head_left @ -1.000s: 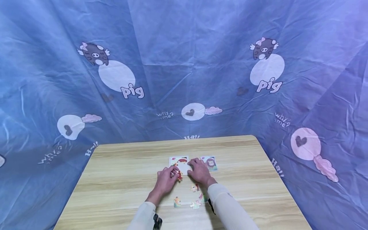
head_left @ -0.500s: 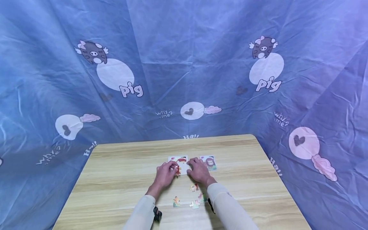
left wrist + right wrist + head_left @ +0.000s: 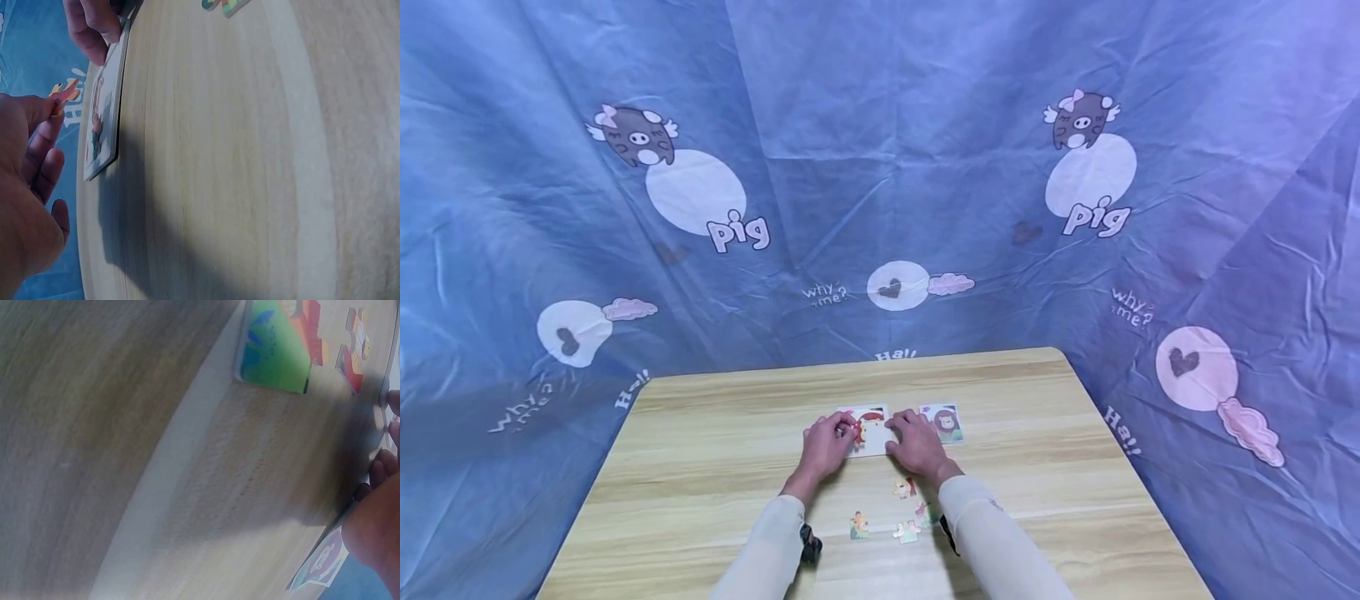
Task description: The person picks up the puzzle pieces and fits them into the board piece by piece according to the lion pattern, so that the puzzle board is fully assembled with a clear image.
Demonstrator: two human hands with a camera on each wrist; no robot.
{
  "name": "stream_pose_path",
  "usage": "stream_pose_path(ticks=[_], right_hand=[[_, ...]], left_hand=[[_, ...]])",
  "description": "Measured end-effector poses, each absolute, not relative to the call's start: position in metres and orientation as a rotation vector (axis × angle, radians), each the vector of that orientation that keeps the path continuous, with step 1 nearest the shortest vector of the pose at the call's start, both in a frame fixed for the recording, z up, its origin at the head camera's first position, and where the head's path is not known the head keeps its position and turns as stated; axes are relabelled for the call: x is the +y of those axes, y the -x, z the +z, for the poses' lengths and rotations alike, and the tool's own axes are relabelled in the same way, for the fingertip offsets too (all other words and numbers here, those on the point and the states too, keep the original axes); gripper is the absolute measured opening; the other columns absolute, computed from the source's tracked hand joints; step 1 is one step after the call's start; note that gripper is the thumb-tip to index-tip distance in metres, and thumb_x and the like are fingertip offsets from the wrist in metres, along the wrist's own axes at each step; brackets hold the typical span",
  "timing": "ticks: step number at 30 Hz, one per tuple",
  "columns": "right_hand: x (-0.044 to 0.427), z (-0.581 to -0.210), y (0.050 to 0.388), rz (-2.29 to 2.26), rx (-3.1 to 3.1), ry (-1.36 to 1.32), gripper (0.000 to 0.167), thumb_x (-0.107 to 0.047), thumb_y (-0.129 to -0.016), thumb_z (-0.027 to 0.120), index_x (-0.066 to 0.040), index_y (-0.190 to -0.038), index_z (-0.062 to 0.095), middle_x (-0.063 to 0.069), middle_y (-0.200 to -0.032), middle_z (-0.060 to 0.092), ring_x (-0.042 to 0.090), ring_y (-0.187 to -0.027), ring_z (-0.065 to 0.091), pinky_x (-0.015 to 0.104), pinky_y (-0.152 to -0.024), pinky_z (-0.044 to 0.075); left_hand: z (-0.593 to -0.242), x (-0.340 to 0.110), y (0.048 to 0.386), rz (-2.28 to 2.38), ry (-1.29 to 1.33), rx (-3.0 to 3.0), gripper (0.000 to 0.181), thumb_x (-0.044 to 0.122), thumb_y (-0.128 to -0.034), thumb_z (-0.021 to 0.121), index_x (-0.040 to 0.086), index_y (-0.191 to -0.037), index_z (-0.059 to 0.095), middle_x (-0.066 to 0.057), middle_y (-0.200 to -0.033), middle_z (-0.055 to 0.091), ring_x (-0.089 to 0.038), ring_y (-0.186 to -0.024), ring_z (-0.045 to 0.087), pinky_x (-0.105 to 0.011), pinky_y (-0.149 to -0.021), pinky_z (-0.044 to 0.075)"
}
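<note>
My left hand [image 3: 826,446] is over the left side of a white puzzle board [image 3: 874,450]. Between thumb and index finger it pinches a red and orange puzzle piece [image 3: 65,92], held above the board in the left wrist view. The other fingers of that hand curl loosely. The board's upper part shows a red-haired picture, and its lower part is plain white. At the board's right edge, my right hand [image 3: 919,448] grips with thumb and bent fingertips, partly cut off in the right wrist view.
A lion picture card [image 3: 949,422] lies right of the board, partly behind the right hand. Several loose pieces lie nearer the front: a yellow and red piece [image 3: 903,488], an orange and green piece [image 3: 859,525], a pale green piece [image 3: 907,532]. A blue curtain [image 3: 895,208] hangs behind the table.
My left hand has moved away and slightly left with the red and orange piece, from the board's near edge to over its left side. The right hand stays at the board's edge.
</note>
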State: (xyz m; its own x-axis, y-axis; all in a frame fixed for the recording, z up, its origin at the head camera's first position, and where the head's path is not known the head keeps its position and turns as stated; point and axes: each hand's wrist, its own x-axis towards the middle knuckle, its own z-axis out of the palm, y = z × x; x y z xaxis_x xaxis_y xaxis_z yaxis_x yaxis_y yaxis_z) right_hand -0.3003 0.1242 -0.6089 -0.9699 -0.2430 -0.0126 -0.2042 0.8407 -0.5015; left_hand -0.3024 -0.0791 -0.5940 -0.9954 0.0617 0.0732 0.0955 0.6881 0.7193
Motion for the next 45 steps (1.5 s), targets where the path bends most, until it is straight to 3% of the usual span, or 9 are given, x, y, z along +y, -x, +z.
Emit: stream_pose_path(ticks=[9, 19, 39, 45], right_hand=[[0.125, -0.609, 0.301, -0.766, 2.935, 0.349, 0.042, -0.033, -0.085, 0.064, -0.020, -0.124, 0.061, 0.005, -0.132, 0.054, 0.028, -0.117, 0.051, 0.049, -0.101, 0.039], [0.125, -0.609, 0.303, -0.746, 2.942, 0.337, 0.042, -0.035, -0.084, 0.064, -0.023, -0.125, 0.061, 0.004, -0.133, 0.054, 0.027, -0.117, 0.051, 0.048, -0.100, 0.040], [0.123, -0.605, 0.300, -0.742, 2.960, 0.359, 0.038, -0.032, -0.087, 0.064, -0.021, -0.123, 0.061, 0.004, -0.131, 0.055, 0.027, -0.116, 0.052, 0.046, -0.101, 0.040], [0.124, -0.607, 0.300, -0.733, 2.959, 0.372, 0.040, -0.033, -0.086, 0.064, -0.021, -0.124, 0.061, 0.004, -0.132, 0.054, 0.027, -0.116, 0.052, 0.048, -0.100, 0.041]], left_hand=[[-0.597, -0.078, 0.311, -1.223, 0.090, -2.858, 0.008, 0.023, -0.0856, 0.066, 0.022, -0.093, 0.069, 0.004, -0.098, 0.073, -0.018, -0.089, 0.058, -0.047, -0.089, 0.034], [-0.602, -0.076, 0.319, -1.205, 0.096, -2.877, 0.007, 0.023, -0.0859, 0.066, 0.024, -0.093, 0.069, 0.010, -0.076, 0.067, -0.019, -0.088, 0.059, -0.048, -0.090, 0.034], [-0.609, -0.070, 0.324, -1.013, 0.063, -2.897, 0.005, 0.025, -0.0835, 0.069, 0.025, -0.088, 0.072, 0.011, -0.077, 0.069, -0.014, -0.083, 0.055, -0.043, -0.080, 0.033], [-0.608, -0.070, 0.323, -0.941, 0.076, -2.931, 0.014, 0.030, -0.0841, 0.071, 0.021, -0.096, 0.073, 0.002, -0.096, 0.070, -0.021, -0.094, 0.056, -0.047, -0.084, 0.035]])
